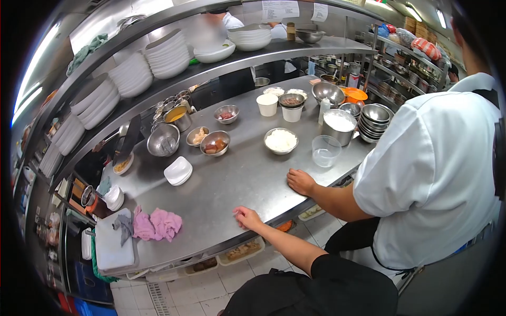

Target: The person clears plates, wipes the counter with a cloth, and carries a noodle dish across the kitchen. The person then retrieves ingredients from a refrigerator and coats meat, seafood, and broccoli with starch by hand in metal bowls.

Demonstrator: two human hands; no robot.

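My right hand (247, 217) rests at the near edge of the steel worktable (221, 189), its arm coming in from the lower right in a black sleeve. Its fingers are loosely bent and a little apart, and I see nothing in them. My left hand is out of view. Nearest on the left lie a crumpled pink cloth (158, 224) and a small stack of white square dishes (178, 171). Beyond my hand stands a steel bowl of white shredded food (281, 140). A clear plastic tub (326, 151) is to its right.
A co-worker in white (421, 152) stands close on my right, a hand (301, 182) on the table. Steel bowls (215, 143) with food stand farther back. A white cutting board (114, 242) lies at the left end. Stacked white plates (167, 55) fill the overhead shelf.
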